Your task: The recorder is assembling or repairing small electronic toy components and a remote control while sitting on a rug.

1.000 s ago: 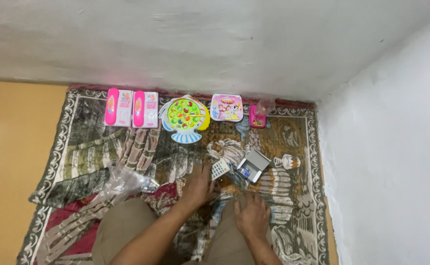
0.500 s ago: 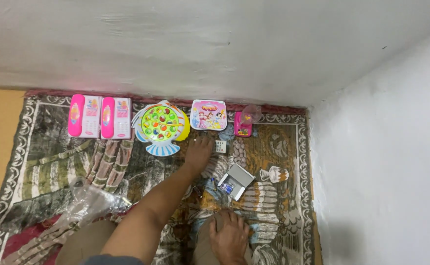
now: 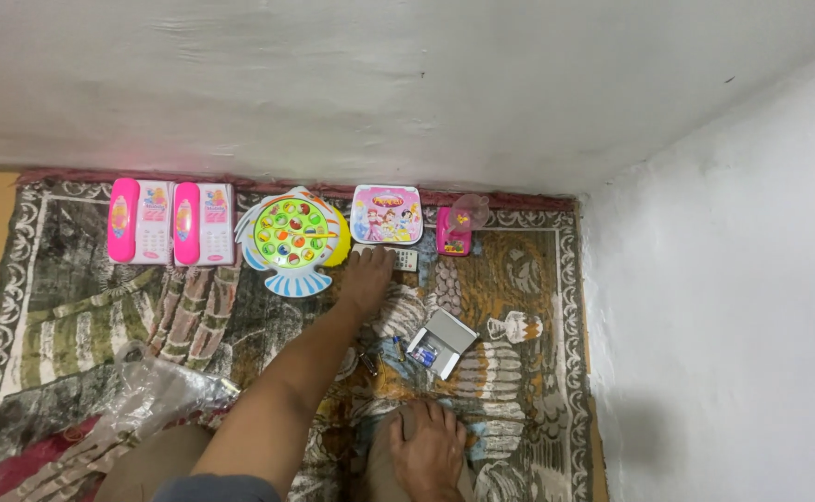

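My left hand reaches far forward over the patterned rug, its fingers on a small white keypad toy. The toy lies just below a pink picture tablet toy. To the hand's left sits a fish-shaped fishing game with coloured pieces. My right hand rests flat on my knee near the bottom edge, holding nothing.
Two pink toy phones stand side by side at the rug's far left. A small pink toy with a clear top sits right of the tablet. An open white box holds batteries. Crumpled clear plastic lies by my left leg. White walls close the back and right.
My left hand has carried the white keypad toy from beside the open box forward to the row of toys. The right hand stayed on my knee.
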